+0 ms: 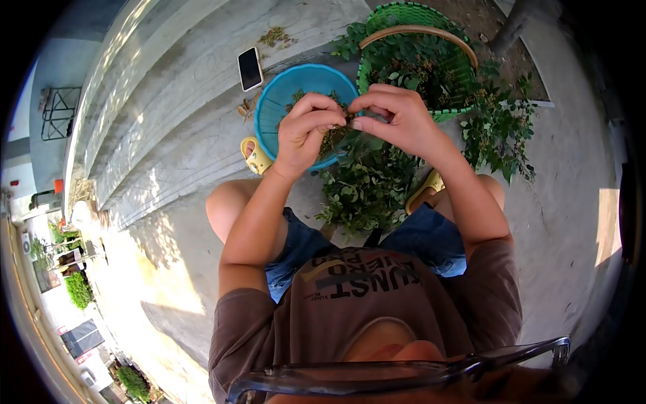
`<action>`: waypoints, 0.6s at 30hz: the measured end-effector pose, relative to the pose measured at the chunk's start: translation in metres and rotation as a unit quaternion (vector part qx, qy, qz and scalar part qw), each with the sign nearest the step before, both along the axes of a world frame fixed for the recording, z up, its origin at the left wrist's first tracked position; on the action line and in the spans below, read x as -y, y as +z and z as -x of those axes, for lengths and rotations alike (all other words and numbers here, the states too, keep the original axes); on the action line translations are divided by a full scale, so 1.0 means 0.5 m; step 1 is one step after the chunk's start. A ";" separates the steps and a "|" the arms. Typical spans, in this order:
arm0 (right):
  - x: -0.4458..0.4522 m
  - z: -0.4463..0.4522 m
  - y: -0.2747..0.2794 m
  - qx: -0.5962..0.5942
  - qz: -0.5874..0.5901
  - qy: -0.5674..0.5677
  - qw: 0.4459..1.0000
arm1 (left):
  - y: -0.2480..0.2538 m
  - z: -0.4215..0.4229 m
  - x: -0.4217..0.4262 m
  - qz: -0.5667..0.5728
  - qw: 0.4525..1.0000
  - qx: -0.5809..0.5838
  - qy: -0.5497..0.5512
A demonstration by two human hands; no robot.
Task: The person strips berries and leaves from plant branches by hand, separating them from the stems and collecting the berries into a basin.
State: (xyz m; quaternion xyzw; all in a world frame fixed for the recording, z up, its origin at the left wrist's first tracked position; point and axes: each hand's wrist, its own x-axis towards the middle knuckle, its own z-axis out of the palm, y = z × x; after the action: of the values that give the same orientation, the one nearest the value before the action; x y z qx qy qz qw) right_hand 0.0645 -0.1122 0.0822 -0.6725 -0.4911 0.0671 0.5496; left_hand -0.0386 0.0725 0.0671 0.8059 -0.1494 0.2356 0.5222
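My left hand (308, 133) is closed in a pinch above the blue basin (272, 101), with its fingertips on a small sprig (349, 120). From the other side my right hand (398, 120) pinches the same sprig, its fingertips almost touching those of my left hand. Small green berries or clusters lie in the basin, partly hidden behind my hands. Below my right hand, a heap of leafy branches (367, 192) rests between my legs.
A green woven basket (465, 87) with a brown handle holds leafy, berry-bearing branches, some spilling right (501, 131). A phone (249, 69) lies on the step left of the basin. Plant scraps (274, 37) lie beyond it. Yellow shoes (258, 160) flank the basin and branches.
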 end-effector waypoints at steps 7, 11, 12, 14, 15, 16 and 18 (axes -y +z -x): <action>-0.003 -0.004 -0.010 -0.027 -0.012 0.009 1.000 | 0.005 0.000 0.003 -0.009 0.999 0.030 -0.016; 0.000 -0.006 -0.010 0.018 -0.012 0.021 1.000 | 0.006 0.001 0.005 -0.004 0.999 0.026 -0.021; 0.002 -0.007 -0.009 0.004 0.004 0.032 0.999 | 0.006 0.001 0.006 -0.007 0.999 0.027 -0.022; 0.000 -0.009 -0.013 -0.037 0.010 0.040 0.998 | 0.005 0.000 0.006 -0.010 0.999 0.027 -0.023; -0.001 -0.010 -0.016 -0.077 0.016 0.050 0.996 | 0.003 -0.001 0.004 -0.009 0.999 0.033 -0.030; -0.002 -0.013 -0.019 -0.078 0.015 0.050 0.996 | 0.001 -0.002 0.003 -0.008 0.999 0.038 -0.036; -0.002 -0.016 -0.027 -0.152 0.051 0.075 0.984 | 0.001 -0.003 0.003 -0.011 0.998 0.039 -0.038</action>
State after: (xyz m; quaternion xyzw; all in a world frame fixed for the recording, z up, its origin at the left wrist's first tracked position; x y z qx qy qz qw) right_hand 0.0726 -0.1113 0.0687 -0.6430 -0.4465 0.2350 0.5762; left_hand -0.0374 0.0710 0.0677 0.7957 -0.2032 0.2448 0.5155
